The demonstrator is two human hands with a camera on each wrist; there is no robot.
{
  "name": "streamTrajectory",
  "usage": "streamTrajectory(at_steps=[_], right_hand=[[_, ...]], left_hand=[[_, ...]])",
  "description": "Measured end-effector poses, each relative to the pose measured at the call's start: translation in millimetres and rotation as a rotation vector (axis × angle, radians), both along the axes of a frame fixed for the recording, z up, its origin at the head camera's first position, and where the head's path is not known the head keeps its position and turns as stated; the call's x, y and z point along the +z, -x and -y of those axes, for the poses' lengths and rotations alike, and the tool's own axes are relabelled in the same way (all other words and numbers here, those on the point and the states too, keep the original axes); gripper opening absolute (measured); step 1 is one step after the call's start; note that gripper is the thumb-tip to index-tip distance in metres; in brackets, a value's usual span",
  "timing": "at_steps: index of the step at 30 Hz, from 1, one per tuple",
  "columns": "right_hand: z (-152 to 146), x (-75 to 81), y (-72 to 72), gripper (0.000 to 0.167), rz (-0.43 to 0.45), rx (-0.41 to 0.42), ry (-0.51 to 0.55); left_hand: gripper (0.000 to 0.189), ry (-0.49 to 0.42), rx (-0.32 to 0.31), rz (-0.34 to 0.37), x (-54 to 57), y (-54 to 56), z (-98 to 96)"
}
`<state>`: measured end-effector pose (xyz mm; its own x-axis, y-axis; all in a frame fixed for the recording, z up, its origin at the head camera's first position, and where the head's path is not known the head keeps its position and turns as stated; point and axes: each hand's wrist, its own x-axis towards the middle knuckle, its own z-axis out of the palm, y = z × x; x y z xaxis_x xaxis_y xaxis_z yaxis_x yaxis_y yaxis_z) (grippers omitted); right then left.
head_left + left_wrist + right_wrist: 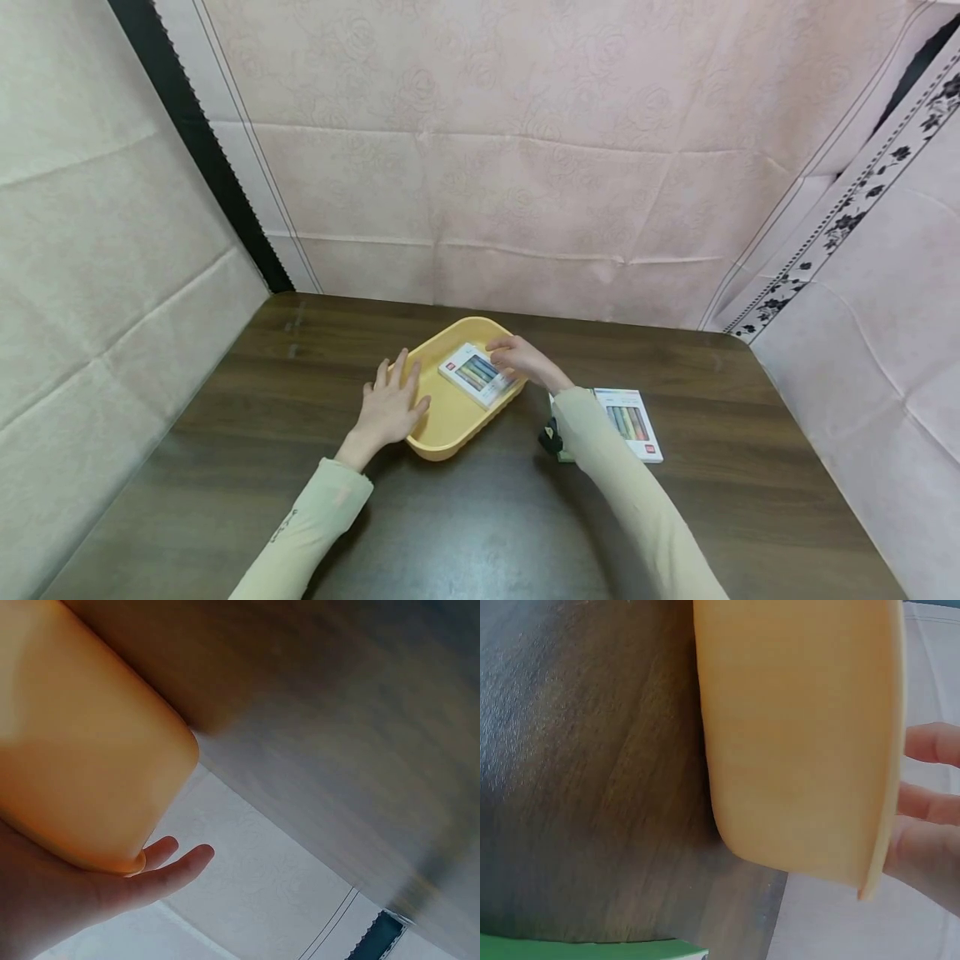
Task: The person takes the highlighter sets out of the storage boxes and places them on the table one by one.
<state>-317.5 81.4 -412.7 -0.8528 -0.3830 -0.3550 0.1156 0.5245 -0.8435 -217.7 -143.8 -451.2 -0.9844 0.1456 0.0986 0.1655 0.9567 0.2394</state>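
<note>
A yellow plastic basket (442,404) stands on the table, tilted diagonally in the head view. Inside it lies a flat white box (477,373) showing a row of coloured sticks, perhaps crayons; its right end is blurred. My left hand (390,407) rests at the basket's left rim with fingers spread. Over the right rim reaches my right hand (522,361), its fingers loosely bent above the box's right end. In the right wrist view the basket wall (802,742) hides what lies below those fingers.
Another white box (632,423) with coloured sticks lies right of the basket, partly under my right sleeve, with a green edge (592,949) beside it. Pale cloth (487,183) hangs behind and on both sides of the brown wooden table (712,500).
</note>
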Motion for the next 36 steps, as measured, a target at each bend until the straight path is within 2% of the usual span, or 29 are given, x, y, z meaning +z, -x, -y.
streamTrajectory(at_steps=[12, 20, 27, 36], right_hand=[[5.7, -7.8, 7.8, 0.035, -0.031, -0.033, 0.029], [7.9, -8.2, 12.1, 0.038, 0.093, -0.097, 0.093], [8.0, -9.9, 10.4, 0.036, 0.069, -0.08, 0.002], [16.5, -10.8, 4.9, 0.032, 0.072, -0.058, -0.038]], left_hand=[[0.063, -0.005, -0.002, 0.005, -0.4, 0.5, 0.7], [0.063, -0.004, -0.003, -0.005, -1.2, 0.4, 0.8], [0.062, 0.003, 0.005, 0.003, -2.0, 1.7, 0.8], [0.063, -0.023, 0.003, -0.002, -0.2, -0.8, 0.4]])
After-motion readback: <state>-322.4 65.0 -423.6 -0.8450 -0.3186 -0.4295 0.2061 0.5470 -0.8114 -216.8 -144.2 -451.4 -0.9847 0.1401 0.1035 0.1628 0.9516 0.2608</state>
